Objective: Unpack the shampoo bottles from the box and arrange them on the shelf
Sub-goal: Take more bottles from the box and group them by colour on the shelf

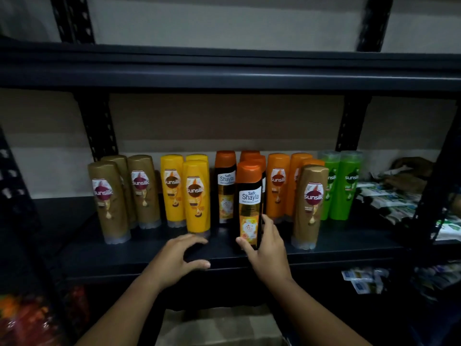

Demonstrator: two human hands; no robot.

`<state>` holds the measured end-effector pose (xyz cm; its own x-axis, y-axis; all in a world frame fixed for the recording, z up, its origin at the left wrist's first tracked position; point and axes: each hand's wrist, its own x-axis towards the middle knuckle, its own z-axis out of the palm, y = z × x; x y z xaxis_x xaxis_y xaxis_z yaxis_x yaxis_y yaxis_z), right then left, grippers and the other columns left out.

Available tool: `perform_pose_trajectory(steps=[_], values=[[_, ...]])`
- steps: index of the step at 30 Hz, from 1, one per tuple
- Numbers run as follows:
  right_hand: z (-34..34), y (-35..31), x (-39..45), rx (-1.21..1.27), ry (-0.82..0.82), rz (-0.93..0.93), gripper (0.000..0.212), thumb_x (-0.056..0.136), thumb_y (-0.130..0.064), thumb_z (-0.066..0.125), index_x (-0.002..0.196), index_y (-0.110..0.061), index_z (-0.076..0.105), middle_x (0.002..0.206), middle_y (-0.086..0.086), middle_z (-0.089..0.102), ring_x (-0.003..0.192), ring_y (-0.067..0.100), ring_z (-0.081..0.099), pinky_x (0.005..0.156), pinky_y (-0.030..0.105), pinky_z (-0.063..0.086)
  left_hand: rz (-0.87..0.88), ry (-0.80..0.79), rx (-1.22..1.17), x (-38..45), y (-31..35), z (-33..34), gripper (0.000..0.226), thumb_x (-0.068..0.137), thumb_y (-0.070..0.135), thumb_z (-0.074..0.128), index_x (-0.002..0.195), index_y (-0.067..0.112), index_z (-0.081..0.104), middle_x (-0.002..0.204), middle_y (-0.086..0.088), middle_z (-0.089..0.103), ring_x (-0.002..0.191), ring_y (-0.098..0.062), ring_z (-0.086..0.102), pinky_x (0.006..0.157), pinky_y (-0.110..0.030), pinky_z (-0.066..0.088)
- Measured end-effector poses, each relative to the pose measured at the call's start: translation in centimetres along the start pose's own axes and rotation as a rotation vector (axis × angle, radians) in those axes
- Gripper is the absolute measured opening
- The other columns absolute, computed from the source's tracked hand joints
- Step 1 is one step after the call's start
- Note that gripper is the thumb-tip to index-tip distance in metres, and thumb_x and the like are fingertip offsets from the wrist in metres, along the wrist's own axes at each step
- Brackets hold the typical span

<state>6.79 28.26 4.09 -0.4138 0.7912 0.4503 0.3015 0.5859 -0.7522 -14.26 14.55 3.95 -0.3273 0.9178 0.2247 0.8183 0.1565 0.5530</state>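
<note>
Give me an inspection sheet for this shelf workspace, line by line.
Surface: dark metal shelf, front strip bare.
Job's things: upright bottles grouped by colour: gold bottles, yellow bottles, Shayla bottles, orange bottles, green bottles; one stray gold bottle stands before the orange ones. Cardboard box below.
Clutter: packets heaped at the shelf's right end.
Grippers: right hand grips the front Shayla bottle; left hand open, holding nothing.
Cables: nothing seen.
Surroundings: upper shelf, dim wall, packaged goods beneath.
</note>
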Motion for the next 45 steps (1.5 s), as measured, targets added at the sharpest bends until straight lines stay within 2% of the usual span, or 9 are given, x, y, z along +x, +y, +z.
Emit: perform_pose_trajectory(steps=[3, 8, 14, 19, 23, 27, 33, 38, 45], values=[[1.2, -0.2, 0.0, 0.008, 0.029, 0.027, 0.079, 0.087, -0.039, 0.078, 0.151, -0.024, 0.034, 0.140, -0.006, 0.050, 0.126, 0.011, 0.051, 0.101, 0.029, 0.047, 0.009, -0.006, -0.059, -0.1, -0.8, -0.4, 0.048, 0.072, 0.055, 0.082, 0.117, 0.038, 0.075, 0.127, 0.025, 0.064, 0.119, 0.017, 0.052, 0.105, -0.015, 0.042], [3.1, -1.1, 0.2, 0.010, 0.037, 0.041, 0.075, 0.088, -0.039, 0.077, 0.149, -0.021, 0.039, 0.143, -0.003, 0.053, 0.127, 0.014, 0.053, 0.102, 0.033, 0.049, -0.001, -0.010, -0.112, 0.2, -1.2, -0.5, 0.044, 0.071, 0.047, 0.088, 0.113, 0.039, 0.077, 0.123, 0.026, 0.067, 0.116, 0.019, 0.053, 0.093, 0.000, 0.035], [5.1, -2.5, 1.0, -0.013, 0.091, 0.174, 0.071, 0.082, -0.041, 0.081, 0.140, -0.014, 0.050, 0.133, 0.004, 0.061, 0.120, 0.020, 0.059, 0.098, 0.037, 0.052, -0.010, -0.009, -0.145, 0.4, -1.5, -0.4, 0.043, 0.071, 0.044, 0.090, 0.112, 0.040, 0.077, 0.122, 0.026, 0.068, 0.115, 0.019, 0.053, 0.093, -0.001, 0.035], [6.2, -2.7, 1.4, -0.090, 0.146, 0.178, 0.069, 0.083, -0.044, 0.079, 0.139, -0.014, 0.051, 0.138, 0.004, 0.044, 0.124, 0.023, 0.053, 0.101, 0.040, 0.050, -0.007, -0.001, -0.171, 0.4, -1.6, -0.4, 0.043, 0.071, 0.043, 0.090, 0.112, 0.039, 0.077, 0.122, 0.026, 0.068, 0.115, 0.018, 0.054, 0.095, -0.005, 0.037], [7.1, -3.1, 0.8, -0.081, 0.196, 0.146, 0.077, 0.084, -0.043, 0.079, 0.144, -0.013, 0.041, 0.140, 0.007, 0.042, 0.130, 0.025, 0.045, 0.103, 0.043, 0.048, 0.002, 0.011, -0.174, 0.5, -1.7, -0.3, 0.045, 0.070, 0.044, 0.090, 0.113, 0.037, 0.077, 0.121, 0.026, 0.068, 0.115, 0.018, 0.054, 0.095, -0.006, 0.038], [7.8, -4.6, 0.6, -0.112, 0.257, 0.152, 0.090, 0.078, -0.038, 0.085, 0.147, -0.013, 0.033, 0.142, 0.008, 0.038, 0.133, 0.026, 0.036, 0.107, 0.041, 0.043, 0.006, 0.021, -0.179, 0.5, -1.9, -0.2, 0.047, 0.069, 0.044, 0.091, 0.114, 0.037, 0.077, 0.122, 0.026, 0.068, 0.116, 0.016, 0.055, 0.101, -0.014, 0.042], [9.1, -5.2, 1.0, -0.083, 0.317, 0.213, 0.083, 0.081, -0.026, 0.084, 0.145, -0.013, 0.034, 0.140, 0.010, 0.037, 0.132, 0.031, 0.037, 0.103, 0.044, 0.045, 0.023, 0.037, -0.165, 0.6, -2.0, 0.0, 0.049, 0.069, 0.043, 0.091, 0.115, 0.033, 0.077, 0.122, 0.025, 0.069, 0.114, 0.020, 0.053, 0.088, 0.005, 0.035], [9.4, -5.3, 1.3, -0.092, 0.330, 0.238, 0.083, 0.081, -0.026, 0.084, 0.146, -0.014, 0.034, 0.139, 0.011, 0.038, 0.129, 0.031, 0.038, 0.101, 0.042, 0.044, 0.030, 0.038, -0.170, 0.7, -2.1, 0.0, 0.049, 0.069, 0.042, 0.091, 0.115, 0.032, 0.077, 0.122, 0.023, 0.069, 0.113, 0.024, 0.051, 0.087, 0.007, 0.032], [9.6, -5.4, 1.6, -0.087, 0.332, 0.269, 0.083, 0.080, -0.024, 0.085, 0.145, -0.014, 0.034, 0.137, 0.012, 0.038, 0.127, 0.031, 0.038, 0.098, 0.043, 0.045, 0.032, 0.034, -0.183, 0.5, -2.1, -0.2, 0.049, 0.069, 0.043, 0.092, 0.114, 0.032, 0.078, 0.122, 0.023, 0.069, 0.115, 0.020, 0.054, 0.089, 0.005, 0.033]])
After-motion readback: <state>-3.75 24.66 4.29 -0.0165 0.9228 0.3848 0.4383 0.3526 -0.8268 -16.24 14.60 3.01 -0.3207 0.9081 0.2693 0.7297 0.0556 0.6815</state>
